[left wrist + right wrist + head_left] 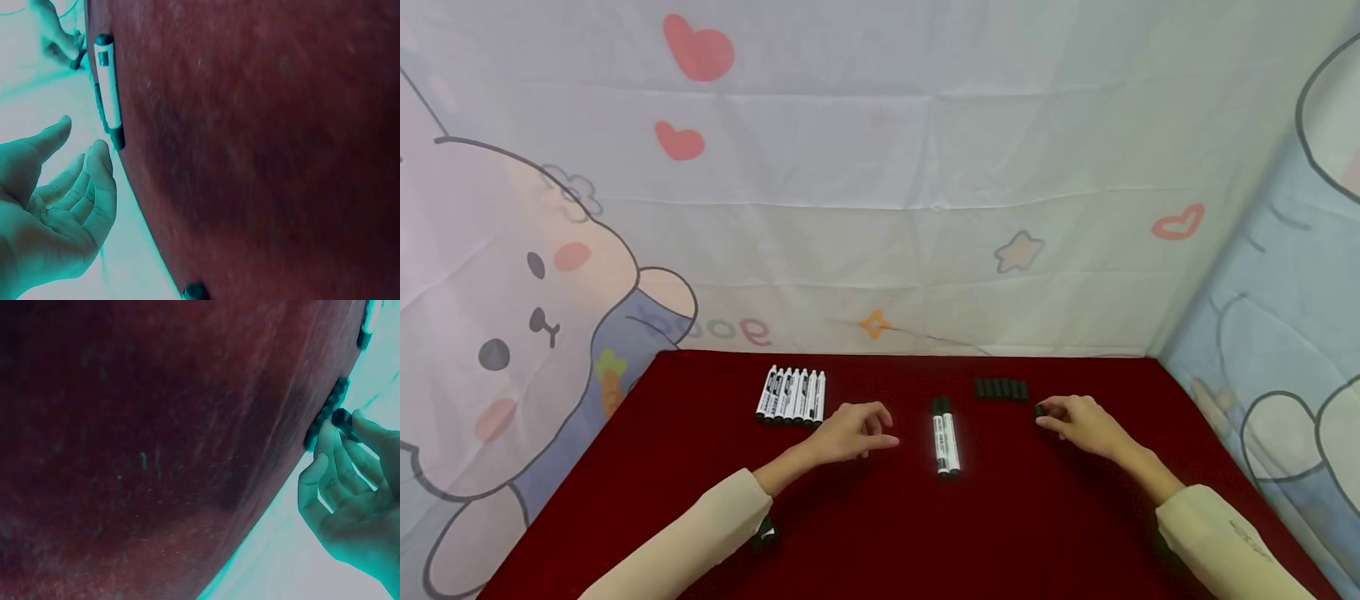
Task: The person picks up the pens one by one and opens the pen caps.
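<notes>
Between thumb and fingers my right hand (1084, 425) pinches a small black marker cap (344, 419), just right of a row of several black caps (1002, 389). My left hand (852, 432) hovers over the red cloth with its fingers loosely bent and nothing in them. Two white markers with black caps (946, 442) lie side by side between the hands, their capped ends toward the back. In the left wrist view one of these markers (109, 87) shows beyond the left fingertips.
At the back left lies a row of several white markers (792, 396), black ends toward me. Another black-ended object (764, 533) is partly hidden under my left sleeve. The red-covered table (880, 533) meets a printed cloth backdrop (850, 167) behind and at the sides.
</notes>
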